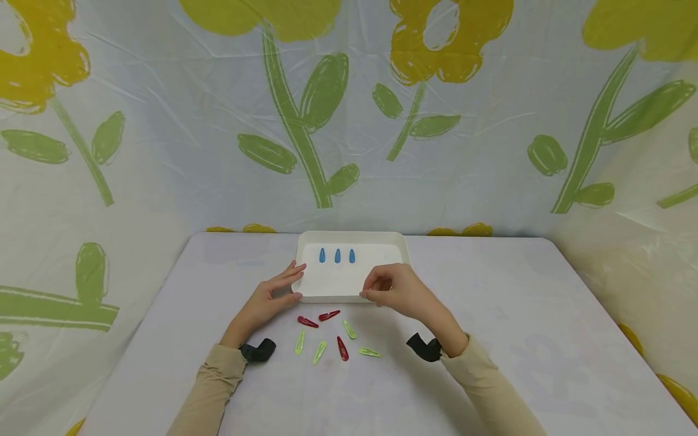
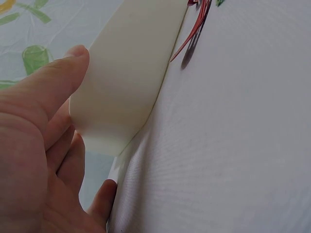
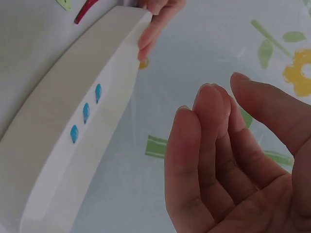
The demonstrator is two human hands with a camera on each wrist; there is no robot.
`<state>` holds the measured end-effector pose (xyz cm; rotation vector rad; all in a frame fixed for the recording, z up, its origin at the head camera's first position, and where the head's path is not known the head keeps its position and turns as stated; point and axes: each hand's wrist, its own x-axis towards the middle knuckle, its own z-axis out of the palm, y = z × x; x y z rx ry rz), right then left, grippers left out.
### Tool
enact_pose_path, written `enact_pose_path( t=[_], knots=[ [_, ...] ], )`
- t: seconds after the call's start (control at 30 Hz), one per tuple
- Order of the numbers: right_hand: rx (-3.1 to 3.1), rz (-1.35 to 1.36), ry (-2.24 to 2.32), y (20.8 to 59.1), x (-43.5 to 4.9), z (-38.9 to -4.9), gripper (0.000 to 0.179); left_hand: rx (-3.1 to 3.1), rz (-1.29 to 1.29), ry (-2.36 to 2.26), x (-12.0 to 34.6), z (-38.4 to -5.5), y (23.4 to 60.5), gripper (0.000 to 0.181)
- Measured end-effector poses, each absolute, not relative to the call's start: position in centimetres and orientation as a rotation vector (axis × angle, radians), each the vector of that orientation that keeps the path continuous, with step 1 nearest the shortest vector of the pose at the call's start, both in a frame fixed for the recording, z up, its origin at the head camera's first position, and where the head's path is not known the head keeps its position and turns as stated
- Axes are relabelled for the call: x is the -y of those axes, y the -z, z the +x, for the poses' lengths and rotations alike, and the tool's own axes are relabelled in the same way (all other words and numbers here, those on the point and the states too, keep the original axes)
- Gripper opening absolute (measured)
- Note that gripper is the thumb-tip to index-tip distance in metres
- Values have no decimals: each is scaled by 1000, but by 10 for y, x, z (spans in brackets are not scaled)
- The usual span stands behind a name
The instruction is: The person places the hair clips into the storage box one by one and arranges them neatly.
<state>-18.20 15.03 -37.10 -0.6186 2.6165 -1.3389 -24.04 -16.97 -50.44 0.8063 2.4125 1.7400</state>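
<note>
A white tray (image 1: pixel 329 281) stands near the back of the table, with three blue snap hair clips (image 1: pixel 337 256) in a row inside it. At the tray's left end my left hand (image 1: pixel 269 298) rests against the wall with fingers extended, the thumb by the front corner. My right hand (image 1: pixel 397 289) hovers at the tray's front right edge. In the right wrist view its fingers (image 3: pixel 184 141) are loosely bent, apart from the thumb, and hold nothing. Between my arms and the tray lie three red hair clips (image 1: pixel 342 349) and several light green hair clips (image 1: pixel 300 342).
A pale cloth covers the table (image 1: pixel 491 303). A hanging with printed yellow flowers and green leaves (image 1: pixel 324 91) closes off the back and sides. Each wrist wears a black device, the left one (image 1: pixel 259 350) close to the table.
</note>
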Motion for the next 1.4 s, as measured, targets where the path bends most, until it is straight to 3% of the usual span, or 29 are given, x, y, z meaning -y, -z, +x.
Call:
enact_pose_path(
  t=[0.37, 0.9, 1.4],
  knots=[
    [-2567, -659, 1202, 393, -156, -169, 9, -2402, 813, -1734, 164, -225, 476, 53],
    [-2454, -694, 1047, 442, -158, -166, 14, -2423, 819, -1730, 172, -242, 507, 56],
    [-2452, -647, 1009, 446, -155, -163, 17, -2396, 826, -1751, 171, -241, 506, 57]
  ],
)
